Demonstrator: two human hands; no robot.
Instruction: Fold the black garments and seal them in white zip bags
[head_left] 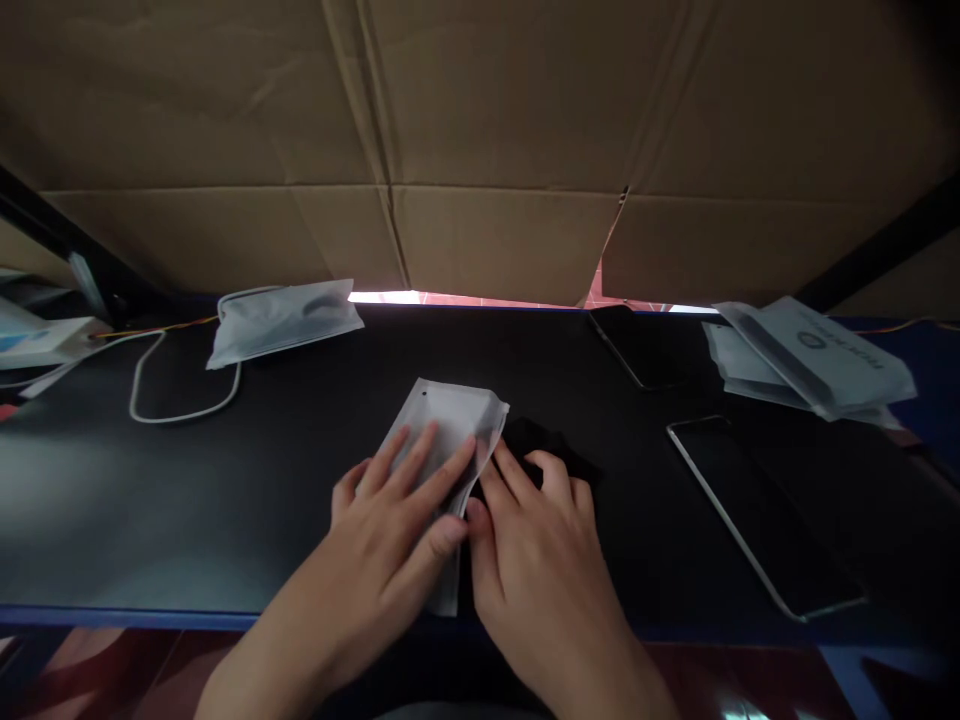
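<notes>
A frosted translucent pouch (pixel 450 400) lies on the black tabletop in front of me, its open side facing right. My left hand (pixel 397 520) rests flat on top of the pouch with its fingers spread, the thumb by the open edge. At that edge, my right hand (pixel 536 520) has its fingers bent over a bunched black cloth (pixel 551 440). The index fingertip and thumb are against the pouch's lip. Part of the cloth is hidden beneath the right hand, and it blends into the dark table.
A filled frosted pouch (pixel 289 320) and a white cable (pixel 139 385) lie at the back left. To the right are a phone-like dark slab (pixel 757 510), another dark slab (pixel 637 350) and several printed pouches (pixel 832 360). A cardboard sheet (pixel 495 130) stands behind the black table (pixel 150 510).
</notes>
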